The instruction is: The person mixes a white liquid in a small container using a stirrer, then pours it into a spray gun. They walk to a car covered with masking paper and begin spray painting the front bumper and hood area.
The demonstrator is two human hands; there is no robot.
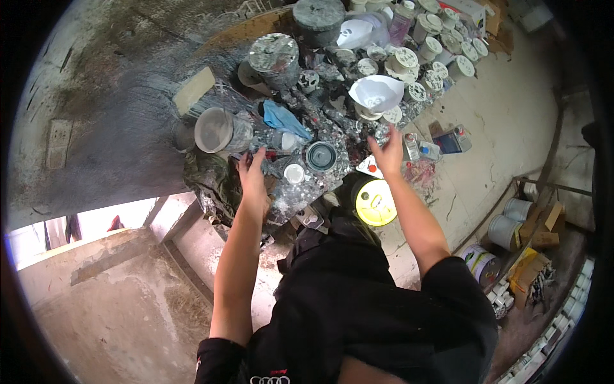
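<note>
My left hand (252, 176) is over the near left edge of a paint-spattered table (291, 208), thumb and fingers apart. Close by stand a translucent plastic tub (214, 130) and a small white round lid or cup (294, 173). Just beyond its fingertips lies a small red item (274, 153). My right hand (389, 157) is at the table's right side with fingers spread, holding nothing. Between the hands sits an open round container with grey-blue contents (321, 157). A blue cloth or glove (284, 119) lies behind it.
Paint-crusted buckets (274, 57) and several white lidded jars (405, 59) crowd the far side, with a white bowl-like container (376, 95) among them. A yellow-lidded pail (376, 203) stands below the table edge. Metal cans (453, 139) are on the floor at right.
</note>
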